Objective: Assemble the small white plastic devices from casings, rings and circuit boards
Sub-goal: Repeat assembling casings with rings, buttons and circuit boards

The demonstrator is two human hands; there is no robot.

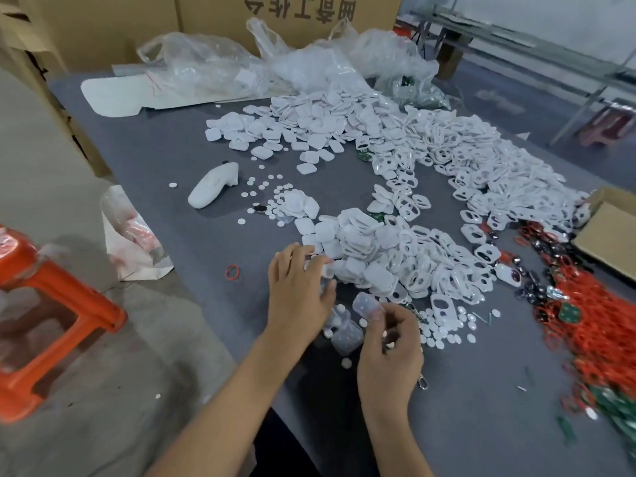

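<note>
A translucent white casing (366, 304) is pinched by the right hand (390, 342); the left hand (297, 287), fingers spread, is laid on the casing pile (361, 249) near the tabletop's (192, 235) front edge.

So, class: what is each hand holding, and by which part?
The right hand pinches a translucent white casing by its near edge. The left hand reaches into the white casings pile; its grip cannot be told.

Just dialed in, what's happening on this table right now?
A person is assembling small white devices at a grey table. The right hand pinches a translucent white casing near the table's front edge. The left hand reaches into the near pile of white casings, fingers spread. Red rings and green circuit boards lie heaped to the right.
</note>
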